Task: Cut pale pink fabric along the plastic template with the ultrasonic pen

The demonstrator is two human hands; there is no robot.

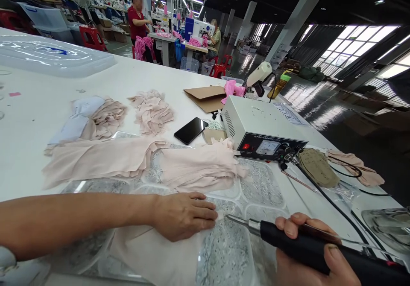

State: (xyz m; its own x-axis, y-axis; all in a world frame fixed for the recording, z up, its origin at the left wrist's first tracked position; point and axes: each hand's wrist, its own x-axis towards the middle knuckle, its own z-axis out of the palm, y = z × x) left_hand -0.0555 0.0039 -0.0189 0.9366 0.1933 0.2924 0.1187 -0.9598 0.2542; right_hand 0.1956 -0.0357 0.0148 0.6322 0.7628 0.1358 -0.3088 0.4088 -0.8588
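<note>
My left hand (184, 216) lies palm down with its fingers stretched out over a pale pink fabric piece (160, 252) on grey, marble-patterned mats (224, 252). A small pale bit of fabric shows just past its fingertips. My right hand (307, 243) is wrapped round a black-handled, ultrasonic-type cutting pen (285, 237), whose pointed metal tip is beside those fingertips. A thin metal strip also runs along this hand; I cannot make out what it belongs to. Beyond my left hand lie two stacks of pale pink fabric (102, 160), (201, 166).
A control box (265, 119) with a dial stands at the back right, a cable leading from it. Near it are a black phone (191, 130), cardboard (206, 98) and a tan pad (318, 167). Fabric bundles (153, 113) lie further back. People work at sewing machines beyond.
</note>
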